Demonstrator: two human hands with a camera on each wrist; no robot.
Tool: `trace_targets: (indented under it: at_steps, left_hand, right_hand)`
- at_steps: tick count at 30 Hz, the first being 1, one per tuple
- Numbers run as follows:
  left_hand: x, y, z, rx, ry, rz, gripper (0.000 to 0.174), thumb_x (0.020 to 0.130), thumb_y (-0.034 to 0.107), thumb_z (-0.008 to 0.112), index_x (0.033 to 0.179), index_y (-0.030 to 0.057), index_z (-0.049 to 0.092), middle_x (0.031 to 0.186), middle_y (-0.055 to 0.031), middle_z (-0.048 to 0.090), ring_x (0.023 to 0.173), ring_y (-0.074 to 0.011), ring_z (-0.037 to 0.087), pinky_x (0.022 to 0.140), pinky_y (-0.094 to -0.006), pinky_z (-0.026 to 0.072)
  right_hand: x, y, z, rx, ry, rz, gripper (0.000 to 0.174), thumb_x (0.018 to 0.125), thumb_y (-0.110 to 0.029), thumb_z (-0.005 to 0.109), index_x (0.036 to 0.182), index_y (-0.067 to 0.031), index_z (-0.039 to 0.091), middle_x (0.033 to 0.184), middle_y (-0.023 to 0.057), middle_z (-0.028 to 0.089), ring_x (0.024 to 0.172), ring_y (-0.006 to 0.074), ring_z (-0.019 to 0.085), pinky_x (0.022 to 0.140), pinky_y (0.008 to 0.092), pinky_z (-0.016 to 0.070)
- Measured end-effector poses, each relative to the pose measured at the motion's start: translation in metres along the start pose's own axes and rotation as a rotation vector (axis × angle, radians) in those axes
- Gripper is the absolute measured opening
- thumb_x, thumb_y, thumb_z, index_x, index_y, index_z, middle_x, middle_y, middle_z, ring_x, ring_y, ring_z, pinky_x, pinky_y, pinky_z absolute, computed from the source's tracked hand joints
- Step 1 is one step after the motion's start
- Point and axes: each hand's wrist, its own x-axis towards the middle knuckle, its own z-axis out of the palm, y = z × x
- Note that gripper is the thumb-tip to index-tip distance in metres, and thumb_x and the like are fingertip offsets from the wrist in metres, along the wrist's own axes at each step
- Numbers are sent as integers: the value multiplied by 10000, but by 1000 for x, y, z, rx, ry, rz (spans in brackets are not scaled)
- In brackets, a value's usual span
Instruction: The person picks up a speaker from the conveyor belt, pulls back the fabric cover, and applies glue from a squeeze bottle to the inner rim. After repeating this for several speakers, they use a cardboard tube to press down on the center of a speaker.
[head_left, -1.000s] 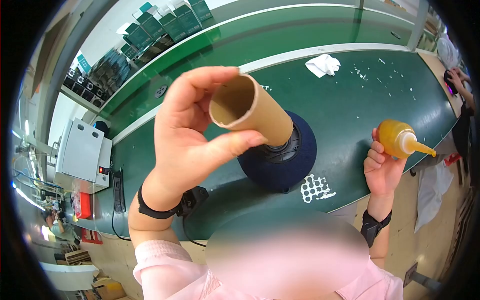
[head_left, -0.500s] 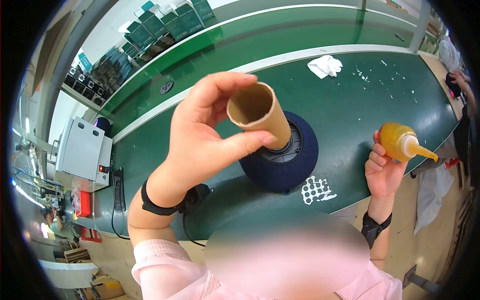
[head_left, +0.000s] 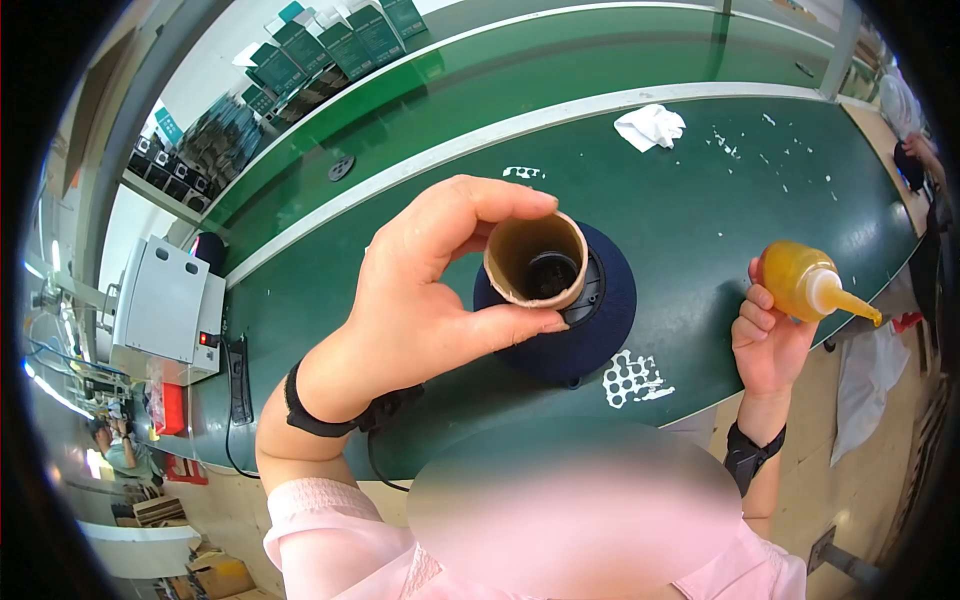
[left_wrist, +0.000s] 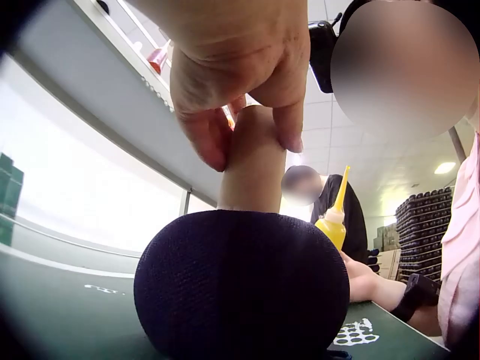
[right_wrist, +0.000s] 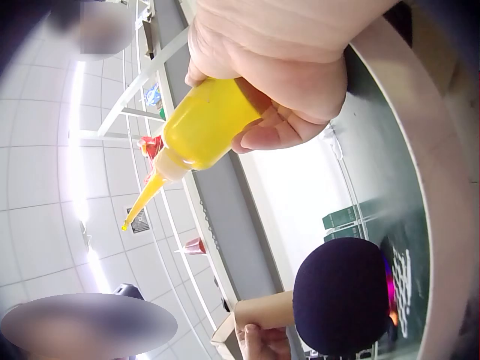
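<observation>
A brown cardboard tube (head_left: 518,243) stands on end over the black centre of a round speaker-like body (head_left: 612,318) covered in dark blue fabric. My left hand (head_left: 420,285) grips the tube near its upper rim, thumb on the near side and fingers on the far side. From the left wrist, the tube (left_wrist: 253,169) rises straight from the top of the fabric body (left_wrist: 240,285). Off to the right, my right hand (head_left: 770,345) holds a squeeze bottle (head_left: 790,280) of yellow liquid, its long nozzle pointing right and slightly down. The right wrist view shows the bottle (right_wrist: 210,124) clear of the tube.
Punched white scraps (head_left: 635,380) lie on the green table (head_left: 680,240) right beside the fabric body. A crumpled white cloth (head_left: 650,128) is farther back. At left stand a grey-white machine (head_left: 160,305) and a black strip (head_left: 238,380) with a cable. Green boxes (head_left: 350,45) line the back.
My left hand has moved right and toward me, bringing the tilted tube upright over the fabric body's centre. The right hand with the bottle has barely moved.
</observation>
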Motion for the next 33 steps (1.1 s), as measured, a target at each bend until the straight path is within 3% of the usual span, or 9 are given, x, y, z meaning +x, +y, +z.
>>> trace_targets:
  at_steps: [6, 12, 19, 21, 23, 25, 27, 28, 33]
  left_hand:
    - [1, 0, -5, 87, -96, 109, 620, 579, 44, 841, 1121, 12, 542, 1067, -101, 551, 1016, -212, 575, 870, -317, 471]
    - [-6, 13, 2, 39, 22, -80, 629, 576, 46, 847, 1122, 3, 539, 1062, -104, 559, 987, -202, 586, 852, -305, 477]
    - [-15, 17, 0, 251, -47, 143, 632, 582, 76, 854, 1109, -6, 514, 1051, -133, 567, 992, -256, 588, 874, -347, 476]
    - [-22, 15, 0, -148, 149, 100, 719, 552, 116, 872, 1140, 4, 473, 1063, -145, 562, 995, -273, 588, 874, -376, 483]
    - [-24, 24, -8, -293, 275, 136, 795, 548, 48, 867, 1198, -14, 414, 1125, -130, 541, 1023, -210, 563, 876, -322, 468]
    - [-32, 29, -19, -270, 524, 102, 789, 601, 145, 856, 1218, -24, 395, 1124, -133, 538, 1034, -225, 561, 879, -336, 469]
    - [-43, 23, -38, -321, 669, 97, 746, 684, 256, 803, 1237, -24, 388, 1123, -135, 541, 1034, -234, 562, 882, -355, 468]
    - [-61, 10, -55, -368, 591, 94, 582, 886, 326, 568, 1301, -23, 355, 1292, -205, 442, 1214, -320, 443, 1003, -450, 390]
    - [-89, 9, -90, -674, 843, 116, 500, 921, 288, 500, 1290, -21, 367, 1298, -209, 442, 1207, -335, 450, 996, -475, 396]
  right_hand:
    - [0, 0, 1, -9, 9, -5, 714, 847, -531, 507, 1233, 58, 390, 793, 73, 523, 592, 119, 462, 512, 223, 379]
    - [-1, -1, -2, 2, -7, -6, 718, 848, -529, 506, 1238, 61, 382, 809, 76, 524, 603, 124, 463, 522, 231, 384]
    - [0, -1, -4, -3, -27, -6, 739, 845, -545, 504, 1246, 61, 372, 813, 68, 513, 616, 123, 463, 526, 232, 389]
    - [0, -1, -3, -6, -26, -11, 740, 845, -548, 502, 1246, 61, 372, 812, 67, 511, 616, 122, 463, 526, 231, 390]
    - [-1, 0, -2, -1, -16, -16, 737, 847, -548, 499, 1244, 60, 374, 815, 70, 516, 613, 121, 463, 525, 227, 391]
    - [-1, 0, -3, 5, -30, -12, 734, 849, -546, 497, 1244, 60, 374, 817, 72, 517, 613, 120, 463, 525, 228, 391]
    - [0, -1, -3, 11, -46, -8, 731, 850, -545, 495, 1244, 59, 374, 819, 74, 519, 614, 120, 463, 525, 228, 391]
    - [0, -1, -3, 6, -43, -9, 729, 851, -542, 496, 1245, 59, 373, 820, 74, 519, 615, 121, 464, 526, 229, 391]
    - [-1, -1, -3, 11, -31, -6, 722, 852, -533, 501, 1245, 59, 371, 816, 77, 518, 614, 124, 463, 526, 233, 391]
